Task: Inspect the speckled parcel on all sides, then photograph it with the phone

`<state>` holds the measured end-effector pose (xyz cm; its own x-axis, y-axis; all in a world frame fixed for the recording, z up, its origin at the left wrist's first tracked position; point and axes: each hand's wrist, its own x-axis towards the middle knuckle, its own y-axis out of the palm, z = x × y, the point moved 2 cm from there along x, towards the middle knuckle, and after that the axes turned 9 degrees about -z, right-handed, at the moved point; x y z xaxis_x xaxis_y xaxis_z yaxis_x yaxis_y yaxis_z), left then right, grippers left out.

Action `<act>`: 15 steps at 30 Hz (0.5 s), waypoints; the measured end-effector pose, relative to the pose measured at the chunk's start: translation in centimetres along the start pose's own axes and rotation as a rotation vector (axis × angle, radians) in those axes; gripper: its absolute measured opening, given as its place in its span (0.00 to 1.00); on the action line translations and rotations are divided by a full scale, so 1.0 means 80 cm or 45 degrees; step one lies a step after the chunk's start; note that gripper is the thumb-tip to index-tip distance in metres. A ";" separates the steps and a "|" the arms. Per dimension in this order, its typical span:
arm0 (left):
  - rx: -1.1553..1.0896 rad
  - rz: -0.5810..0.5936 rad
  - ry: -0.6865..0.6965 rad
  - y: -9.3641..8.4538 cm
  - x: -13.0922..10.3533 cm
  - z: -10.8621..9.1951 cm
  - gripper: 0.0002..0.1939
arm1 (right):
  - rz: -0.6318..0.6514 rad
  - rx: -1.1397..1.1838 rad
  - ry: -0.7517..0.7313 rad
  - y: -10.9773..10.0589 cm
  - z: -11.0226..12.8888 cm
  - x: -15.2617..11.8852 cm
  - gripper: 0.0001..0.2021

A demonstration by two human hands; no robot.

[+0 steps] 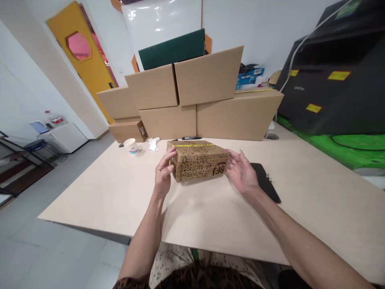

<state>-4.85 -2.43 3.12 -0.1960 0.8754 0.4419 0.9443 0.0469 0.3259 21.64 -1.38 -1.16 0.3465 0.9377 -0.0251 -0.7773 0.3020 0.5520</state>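
A brown cardboard box (200, 165) with dark speckles, dark print and yellow tape along its top is held between my two hands over the table. My left hand (164, 172) grips its left end, fingers bent over the corner. At the right end, the fingers of my right hand (242, 172) press against the side, the thumb raised. The box sits slightly tilted, and I cannot tell whether its underside touches the tabletop. Just beyond my right hand lies a flat black tablet-like object (266, 182), partly covered by that hand.
Large cardboard boxes (210, 76) are stacked along the back, topped by a dark green box (173, 50). A paper cup (131, 147), a crumpled tissue (153, 144) and a black marker (191, 138) are on the table (105, 192). A big black machine (333, 80) stands at right.
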 end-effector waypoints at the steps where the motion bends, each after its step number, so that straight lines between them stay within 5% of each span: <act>1: 0.042 -0.087 -0.046 0.000 -0.001 0.006 0.24 | -0.044 -0.026 0.040 -0.002 -0.005 0.002 0.26; 4: 0.172 -0.403 -0.269 0.002 -0.007 0.029 0.32 | 0.001 -0.116 0.075 -0.004 -0.019 0.002 0.26; 6: 0.185 -0.478 -0.447 0.003 -0.010 0.040 0.34 | 0.076 -0.161 0.054 -0.001 -0.026 -0.003 0.24; 10: 0.080 -0.368 -0.656 0.003 -0.008 0.044 0.28 | 0.065 -0.226 0.095 0.002 -0.033 -0.011 0.21; 15: 0.041 -0.236 -0.474 0.007 -0.004 0.026 0.34 | 0.090 -0.072 0.103 0.001 -0.029 -0.003 0.21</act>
<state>-3.70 -1.66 1.46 -0.2598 0.9647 0.0436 0.9109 0.2298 0.3428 20.26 -1.19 -3.02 0.2482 0.9671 -0.0564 -0.8273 0.2419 0.5070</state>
